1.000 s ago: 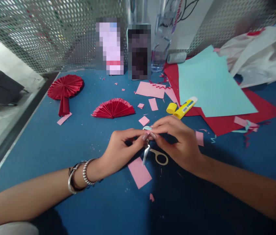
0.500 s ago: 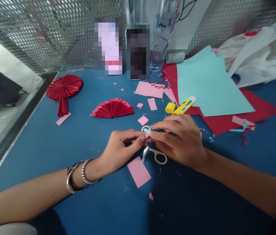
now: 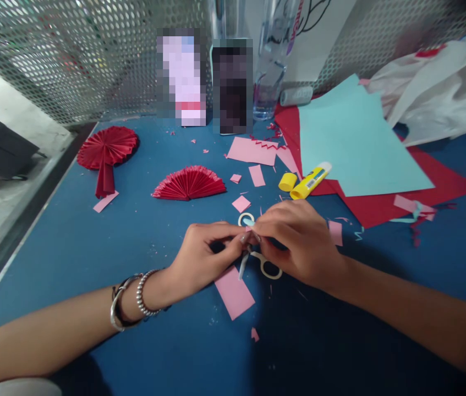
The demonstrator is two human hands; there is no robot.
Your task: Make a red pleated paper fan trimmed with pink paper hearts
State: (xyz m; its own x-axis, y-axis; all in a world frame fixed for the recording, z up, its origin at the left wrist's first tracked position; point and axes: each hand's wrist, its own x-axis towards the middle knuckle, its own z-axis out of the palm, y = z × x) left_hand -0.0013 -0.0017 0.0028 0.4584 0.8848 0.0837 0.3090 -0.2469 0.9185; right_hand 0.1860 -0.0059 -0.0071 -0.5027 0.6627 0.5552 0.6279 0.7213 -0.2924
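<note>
My left hand [image 3: 202, 256] and my right hand [image 3: 296, 242] meet fingertip to fingertip over the blue table [image 3: 71, 247]. Together they pinch a small piece of pink paper [image 3: 250, 235] that is mostly hidden by the fingers. Small white scissors [image 3: 263, 265] lie on the table right under the hands, one loop showing beyond the fingers. A pink paper rectangle [image 3: 235, 292] lies just below the hands. A yellow glue stick [image 3: 309, 181] with its yellow cap [image 3: 287, 181] off lies just beyond my right hand.
Two red pleated paper fans [image 3: 189, 183] [image 3: 107, 148] lie at the left. Pink scraps [image 3: 253, 151] are scattered mid-table. Light blue paper [image 3: 356, 143] lies on red sheets [image 3: 443, 184] at the right. A clear bottle [image 3: 269, 71], two blurred upright items and a white bag [image 3: 434, 93] stand against perforated metal.
Both hands have kept working the small pink piece, shifting slightly down toward me. The scissors and other items have not moved.
</note>
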